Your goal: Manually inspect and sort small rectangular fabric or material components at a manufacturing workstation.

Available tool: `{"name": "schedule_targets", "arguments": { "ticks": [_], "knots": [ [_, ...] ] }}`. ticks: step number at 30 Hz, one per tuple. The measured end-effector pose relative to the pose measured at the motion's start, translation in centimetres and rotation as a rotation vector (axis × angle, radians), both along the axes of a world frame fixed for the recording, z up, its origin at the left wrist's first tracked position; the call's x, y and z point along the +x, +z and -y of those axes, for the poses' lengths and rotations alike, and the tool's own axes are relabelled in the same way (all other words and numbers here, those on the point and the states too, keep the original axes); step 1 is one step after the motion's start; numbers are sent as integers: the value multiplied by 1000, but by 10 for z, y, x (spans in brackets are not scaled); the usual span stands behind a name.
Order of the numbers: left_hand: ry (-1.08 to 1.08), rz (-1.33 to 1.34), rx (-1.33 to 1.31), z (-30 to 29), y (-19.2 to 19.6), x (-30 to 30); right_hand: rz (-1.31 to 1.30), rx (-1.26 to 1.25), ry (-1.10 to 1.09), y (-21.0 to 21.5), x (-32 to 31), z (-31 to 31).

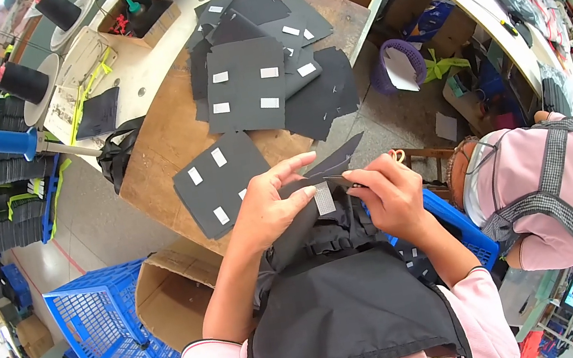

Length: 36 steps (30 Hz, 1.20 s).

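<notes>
In front of my chest, my left hand [272, 208] grips a black fabric panel [302, 226], thumb on its near face beside a small white patch [324, 199]. A folded flap of black fabric rises above the fingers. My right hand [392, 195] is closed at the panel's upper edge around small scissors [398, 155]; a yellowish handle loop shows behind the fingers, and the rest is mostly hidden. Just beyond my left hand lies a stack of black panels [192, 204] with white patches. A larger pile of similar panels [241, 54] covers the board farther off.
A brown wooden board [153, 152] carries the piles. Blue crates [96, 287] and a cardboard box [161, 291] stand at lower left. At right are a purple basket [379, 76] and a bent-over person in pink [558, 148]. Black thread cones [25, 80] stand at upper left.
</notes>
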<state>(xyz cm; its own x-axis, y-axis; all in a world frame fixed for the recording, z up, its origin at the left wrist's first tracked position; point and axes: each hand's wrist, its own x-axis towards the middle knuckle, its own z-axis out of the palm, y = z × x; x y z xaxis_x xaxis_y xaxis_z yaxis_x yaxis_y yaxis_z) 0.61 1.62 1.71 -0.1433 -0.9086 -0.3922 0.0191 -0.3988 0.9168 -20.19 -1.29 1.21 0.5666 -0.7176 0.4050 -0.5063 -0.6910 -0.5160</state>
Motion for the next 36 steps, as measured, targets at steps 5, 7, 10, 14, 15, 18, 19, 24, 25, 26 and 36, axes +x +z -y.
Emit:
{"name": "schedule_targets", "arguments": {
  "ticks": [5, 7, 10, 14, 15, 18, 19, 24, 25, 26, 36],
  "knots": [
    [8, 55, -27, -1, 1, 0, 62, 80, 24, 0, 3, -2],
    [-7, 56, -31, -1, -1, 0, 83, 52, -27, -5, 1, -1],
    [-81, 104, -55, -1, -4, 3, 150, 77, -113, 1, -6, 9],
    [-96, 135, -149, -4, -7, -4, 56, 578, -10, 5, -18, 44],
    [-77, 49, -48, -3, -11, -5, -41, 563, 95, -5, -21, 48],
    [0, -221, 60, -1, -11, -3, -74, 616, 248, -7, -26, 42],
    [-5, -166, -5, -3, -11, -5, 39, 858, 212, -4, -22, 38],
    [19, -292, 227, 1, -23, -8, 161, 412, -219, -18, 0, 17],
    [81, -328, 254, 0, -25, -7, 110, 234, -299, -11, 5, 10],
    [144, -364, 281, 0, -27, -6, 112, 238, -294, -12, 4, 4],
    [136, -285, 202, -1, -22, -6, 112, 96, -105, -19, 4, -10]
  ]
}}
